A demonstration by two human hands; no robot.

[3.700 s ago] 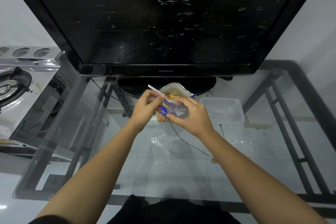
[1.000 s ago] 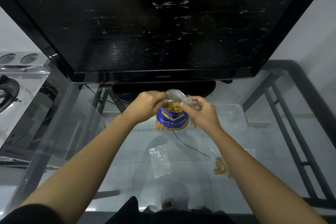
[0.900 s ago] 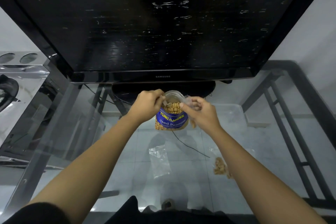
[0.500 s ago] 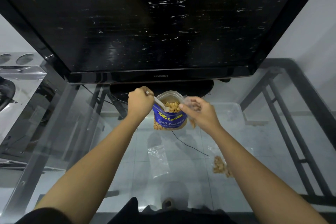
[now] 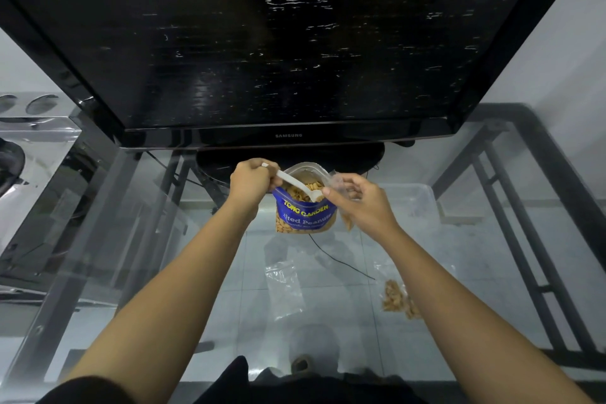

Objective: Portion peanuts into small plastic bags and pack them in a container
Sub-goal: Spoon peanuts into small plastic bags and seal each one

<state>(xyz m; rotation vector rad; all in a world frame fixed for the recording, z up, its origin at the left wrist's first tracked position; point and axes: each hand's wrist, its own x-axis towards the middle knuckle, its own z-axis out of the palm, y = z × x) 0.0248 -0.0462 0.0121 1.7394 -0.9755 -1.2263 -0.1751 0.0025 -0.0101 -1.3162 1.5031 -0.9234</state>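
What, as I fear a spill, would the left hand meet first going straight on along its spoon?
Probably the peanut bag, at its rim beside the left hand; the spoon tip lies by the right hand. Depth unclear.

I see the left hand (image 5: 249,182) gripping a white spoon (image 5: 295,185), its bowl resting at the mouth of the open blue peanut bag (image 5: 306,216). The right hand (image 5: 357,203) pinches a small clear bag (image 5: 341,184) just beside that mouth. On the glass table (image 5: 164,256), an empty bag (image 5: 285,289) lies mid-surface. A filled bag (image 5: 396,298) sits nearer the right edge, and a clear container (image 5: 410,203) is beyond the right hand.
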